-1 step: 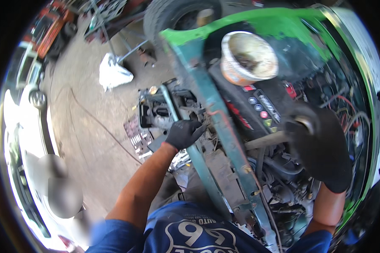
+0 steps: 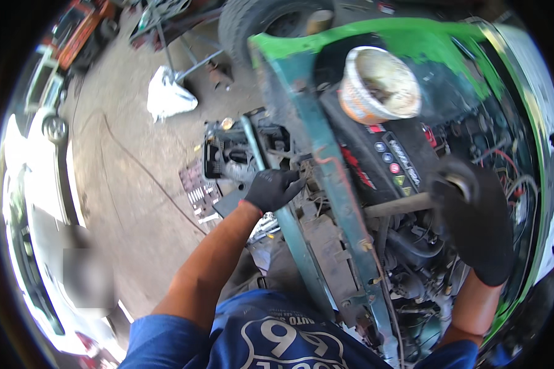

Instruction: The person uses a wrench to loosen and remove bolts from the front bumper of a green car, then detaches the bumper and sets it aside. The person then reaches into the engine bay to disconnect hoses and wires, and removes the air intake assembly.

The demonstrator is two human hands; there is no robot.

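My gloved left hand (image 2: pixel 273 190) is closed over a narrow green metal bar (image 2: pixel 298 255) at the front of an opened vehicle. Over the engine bay, my gloved right hand (image 2: pixel 477 224) is closed around the end of a grey-brown rod-like handle (image 2: pixel 400 205). The handle points left toward a wider green crossbar (image 2: pixel 345 209); what is at its far end I cannot make out. A round, pale metal-looking end shows among the blurred right fingers. Beyond the handle lies a black battery (image 2: pixel 366 175), and a dirty white-and-orange bucket (image 2: pixel 351 95) rests on top of it.
Left of the bars, a black open-topped plastic housing (image 2: pixel 212 161) and a tool set case (image 2: pixel 192 190) lie on the floor. A white bag (image 2: pixel 169 95), a large tyre (image 2: pixel 243 31) and a cable (image 2: pixel 148 175) are farther off. A white car (image 2: pixel 37 203) stands at left; wires and hoses fill the engine bay.
The view has shifted slightly, so the bucket, battery and bars appear a little farther right. Both hands keep their holds, with the right hand nearly in the same place.
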